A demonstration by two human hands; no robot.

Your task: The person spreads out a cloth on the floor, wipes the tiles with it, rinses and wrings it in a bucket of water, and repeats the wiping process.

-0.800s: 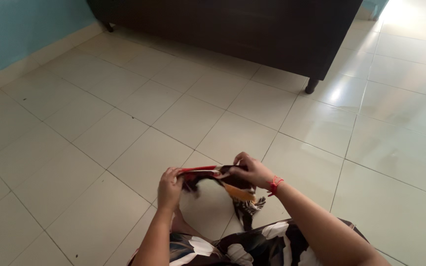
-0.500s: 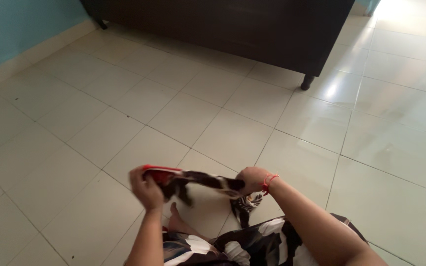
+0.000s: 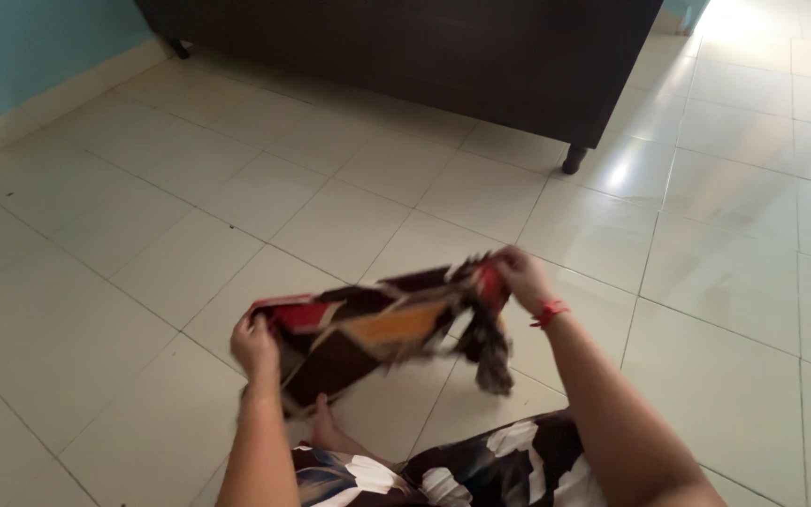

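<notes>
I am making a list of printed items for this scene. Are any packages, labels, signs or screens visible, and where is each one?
None in view: no package, label, sign or screen.
Only a patterned cloth in red, orange and dark brown, stretched between the left hand and the right hand above the tiled floor.

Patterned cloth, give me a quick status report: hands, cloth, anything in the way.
Left hand and right hand each grip an end. Patterned cloth stretched between them, above the tiled floor. Nothing between hands; dark furniture well behind.
</notes>
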